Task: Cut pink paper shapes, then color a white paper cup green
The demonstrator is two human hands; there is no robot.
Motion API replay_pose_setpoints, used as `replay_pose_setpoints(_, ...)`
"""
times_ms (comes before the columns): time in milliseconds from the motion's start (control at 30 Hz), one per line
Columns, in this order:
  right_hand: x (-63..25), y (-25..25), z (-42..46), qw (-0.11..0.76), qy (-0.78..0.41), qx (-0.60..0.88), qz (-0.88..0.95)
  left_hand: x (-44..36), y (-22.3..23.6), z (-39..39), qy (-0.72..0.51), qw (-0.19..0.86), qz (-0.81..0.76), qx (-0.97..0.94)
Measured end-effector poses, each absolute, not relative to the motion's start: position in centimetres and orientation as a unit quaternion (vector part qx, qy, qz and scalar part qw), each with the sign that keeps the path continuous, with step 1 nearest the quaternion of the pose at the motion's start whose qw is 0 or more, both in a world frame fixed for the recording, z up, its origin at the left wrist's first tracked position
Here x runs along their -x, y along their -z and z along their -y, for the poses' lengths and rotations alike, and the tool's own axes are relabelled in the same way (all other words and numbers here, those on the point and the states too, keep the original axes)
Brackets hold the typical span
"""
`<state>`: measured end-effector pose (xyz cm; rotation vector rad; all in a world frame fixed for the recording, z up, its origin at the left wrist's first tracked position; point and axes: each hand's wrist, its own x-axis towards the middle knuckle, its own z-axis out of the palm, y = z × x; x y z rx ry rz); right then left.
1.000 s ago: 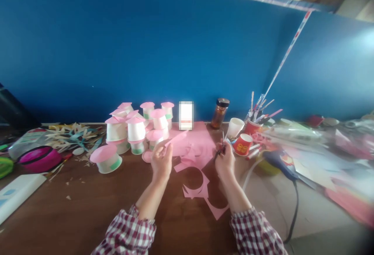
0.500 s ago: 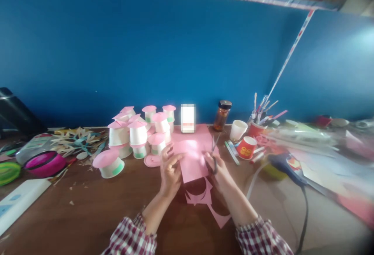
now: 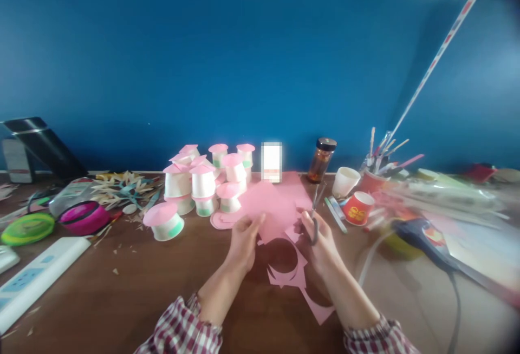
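Note:
My left hand (image 3: 245,241) pinches the left edge of a sheet of pink paper (image 3: 277,218) between thumb and fingers. In my right hand (image 3: 324,244) is a pair of scissors (image 3: 315,217), blades pointing up and away from me; those fingers are also close to the paper's right side. Below the sheet lie pink paper offcuts (image 3: 299,277) with curved cut edges. More pink paper (image 3: 298,183) lies flat behind. To the left, white paper cups (image 3: 203,185) with pink paper tops are grouped and partly stacked, one apart (image 3: 164,227) in front.
At the back stand a brown jar (image 3: 320,163), a white cup (image 3: 345,182) and a red cup (image 3: 358,209). A glue gun (image 3: 424,237) with its cord lies right. Left are a power strip (image 3: 43,270), a pink bowl-like item (image 3: 84,217) and thin wooden pieces (image 3: 122,189).
The pink sheet has turned, a corner now pointing away from me. My left hand has moved lower on its edge. The whole view has shifted, so things appear farther right.

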<state>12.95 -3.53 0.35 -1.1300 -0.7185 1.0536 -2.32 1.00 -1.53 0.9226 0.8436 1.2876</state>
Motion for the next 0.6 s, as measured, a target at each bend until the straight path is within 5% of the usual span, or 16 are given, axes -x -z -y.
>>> replay_pose_setpoints(600, -12.0, -0.1, 3.7, 0.636, -0.422, 0.545, 0.348, 1.6, 2.1, -0.2, -0.511, 0.672, -0.363, -0.395)
